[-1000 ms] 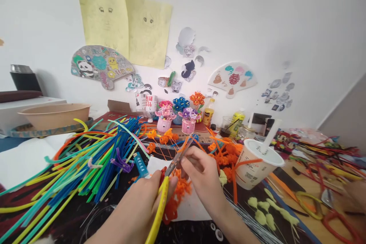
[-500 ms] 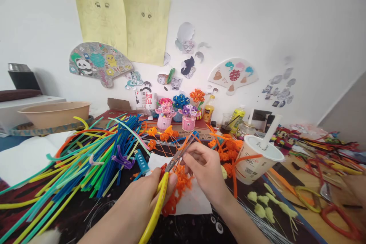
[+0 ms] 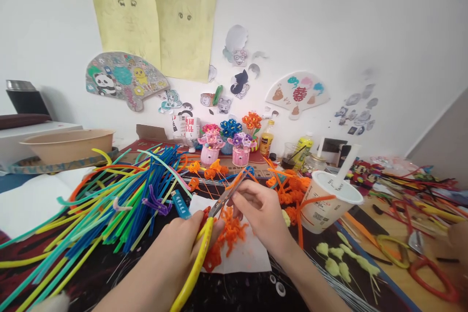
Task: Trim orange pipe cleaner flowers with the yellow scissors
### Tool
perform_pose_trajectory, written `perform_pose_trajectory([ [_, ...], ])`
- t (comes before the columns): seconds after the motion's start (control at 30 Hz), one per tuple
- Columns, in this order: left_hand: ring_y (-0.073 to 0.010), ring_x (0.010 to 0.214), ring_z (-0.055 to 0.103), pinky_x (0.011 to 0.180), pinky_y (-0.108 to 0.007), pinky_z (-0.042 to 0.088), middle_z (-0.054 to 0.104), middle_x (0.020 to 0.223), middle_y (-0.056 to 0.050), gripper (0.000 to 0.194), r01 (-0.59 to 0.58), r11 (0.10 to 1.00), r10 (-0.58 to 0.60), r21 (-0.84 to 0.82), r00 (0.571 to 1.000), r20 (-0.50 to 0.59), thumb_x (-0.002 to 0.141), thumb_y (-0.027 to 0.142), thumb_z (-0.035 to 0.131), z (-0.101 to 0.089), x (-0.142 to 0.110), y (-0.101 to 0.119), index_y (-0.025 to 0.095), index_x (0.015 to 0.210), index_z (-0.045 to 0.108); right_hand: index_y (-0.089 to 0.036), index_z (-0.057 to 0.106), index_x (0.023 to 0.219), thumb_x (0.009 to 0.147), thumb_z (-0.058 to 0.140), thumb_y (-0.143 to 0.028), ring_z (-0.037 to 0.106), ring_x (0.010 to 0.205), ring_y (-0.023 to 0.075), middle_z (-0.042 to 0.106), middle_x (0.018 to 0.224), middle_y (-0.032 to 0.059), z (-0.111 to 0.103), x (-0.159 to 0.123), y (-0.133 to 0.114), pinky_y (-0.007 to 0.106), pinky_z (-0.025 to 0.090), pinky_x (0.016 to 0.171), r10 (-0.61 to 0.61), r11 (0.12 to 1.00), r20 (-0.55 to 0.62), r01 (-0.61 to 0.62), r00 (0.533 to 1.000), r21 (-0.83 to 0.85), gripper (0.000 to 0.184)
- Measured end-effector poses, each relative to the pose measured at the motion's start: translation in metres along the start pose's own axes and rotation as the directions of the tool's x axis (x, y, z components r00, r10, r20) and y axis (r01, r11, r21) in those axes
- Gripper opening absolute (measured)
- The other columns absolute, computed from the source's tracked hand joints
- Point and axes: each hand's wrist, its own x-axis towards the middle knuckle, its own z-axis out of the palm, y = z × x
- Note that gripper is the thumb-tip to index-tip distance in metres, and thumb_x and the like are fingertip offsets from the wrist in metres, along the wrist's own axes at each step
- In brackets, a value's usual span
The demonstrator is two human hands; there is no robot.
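Observation:
My left hand (image 3: 190, 239) is closed round the scissors (image 3: 195, 265), which have a yellow handle and, partly hidden, a red one. Their metal blades point up and to the right. My right hand (image 3: 258, 209) pinches a thin orange pipe cleaner (image 3: 234, 185) beside the blades, most of it hidden by the fingers and the scissors. Below both hands, a heap of fuzzy orange clippings (image 3: 232, 234) lies on a white paper sheet (image 3: 252, 261). Behind the hands are several orange flowers (image 3: 210, 174) on thin stems.
To the left lies a big bundle of coloured pipe cleaners (image 3: 120, 209) by a blue box (image 3: 181, 204). A lidded paper cup (image 3: 321, 212) with a straw stands right. Pale yellow pieces (image 3: 332, 267), googly eyes (image 3: 280, 288) and red-yellow scissors (image 3: 417, 243) are nearby. Finished flower pots (image 3: 241, 157) stand behind.
The scissors and my left hand have shifted slightly left and down. My right hand stays beside the blades, still pinching. The whole view has moved a little.

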Motion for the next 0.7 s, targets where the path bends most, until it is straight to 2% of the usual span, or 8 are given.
perform_pose_trajectory([
  [0.17,-0.0198,0.053,0.06,0.05,-0.025,0.039,0.064,0.059,-0.004,0.041,0.004,1.0,-0.005,0.013,0.999,0.034,0.088,0.05,0.032,-0.003,-0.003,0.003,0.02,0.075,0.057,-0.017,0.063,0.066,0.077,0.061,-0.023,0.055,0.045,0.0105,0.057,0.054,-0.0029,-0.005,0.002,-0.002,0.022,0.048,0.046,-0.005,1.0,0.012,0.005,1.0,-0.005,0.012],
  [0.4,-0.0209,0.065,0.065,0.059,-0.026,0.044,0.069,0.072,-0.005,0.047,-0.051,0.994,0.052,-0.098,0.999,0.014,0.089,0.057,0.027,0.001,-0.008,0.001,0.021,0.082,0.056,-0.018,0.061,0.064,0.078,0.06,-0.026,0.054,0.045,0.0101,0.057,0.053,-0.003,0.003,-0.004,0.0,0.021,0.046,0.046,0.0,1.0,-0.056,0.001,0.998,0.012,0.016],
  [0.53,-0.0211,0.065,0.064,0.06,-0.027,0.043,0.067,0.069,-0.006,0.044,-0.022,0.996,0.018,-0.087,0.998,-0.054,0.089,0.052,0.028,0.006,-0.006,0.002,0.021,0.077,0.056,-0.018,0.061,0.064,0.077,0.061,-0.026,0.054,0.045,0.0103,0.058,0.053,-0.0029,0.008,-0.006,0.0,0.021,0.046,0.046,-0.004,1.0,-0.058,0.006,0.998,0.026,0.016],
  [0.7,-0.0232,0.062,0.063,0.057,-0.029,0.041,0.066,0.067,-0.008,0.04,0.005,0.999,-0.004,0.041,1.0,-0.023,0.089,0.047,0.027,0.01,-0.002,0.001,0.021,0.078,0.055,-0.018,0.06,0.064,0.079,0.06,-0.026,0.054,0.045,0.0103,0.057,0.052,-0.0033,0.009,-0.006,0.001,0.02,0.045,0.046,-0.007,1.0,-0.049,0.008,0.999,0.019,0.016],
])
